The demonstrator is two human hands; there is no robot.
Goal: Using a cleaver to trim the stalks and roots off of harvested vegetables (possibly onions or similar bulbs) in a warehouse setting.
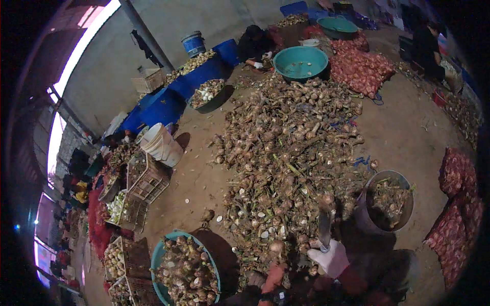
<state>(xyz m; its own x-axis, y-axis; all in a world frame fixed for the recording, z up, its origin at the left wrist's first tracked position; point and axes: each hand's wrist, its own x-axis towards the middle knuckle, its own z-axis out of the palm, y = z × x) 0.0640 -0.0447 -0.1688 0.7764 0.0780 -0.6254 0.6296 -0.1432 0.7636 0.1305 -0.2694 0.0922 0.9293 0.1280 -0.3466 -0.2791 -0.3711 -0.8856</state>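
My right hand (329, 257), in a pale glove, is closed on the handle of a broad-bladed knife (324, 224), its blade pointing up over a heap of dirty bulbs with stalks (288, 132). My left hand (273, 278), in an orange-red glove, grips a brown bulb (277, 250) at the heap's near edge, its fingers partly hidden. Left of it stands a teal basin (217, 278) filled with bulbs. A grey pail (361, 206) with trimmings is right of the knife. Small white cut slices lie scattered among the bulbs.
Red mesh sacks (454, 219) lie at right, more (360, 71) behind. Plastic crates (148, 183), a white bucket (162, 145) and blue tubs (163, 107) line the left. A teal basin (291, 61) sits behind the heap. Two people (250, 43) (429, 51) work farther back.
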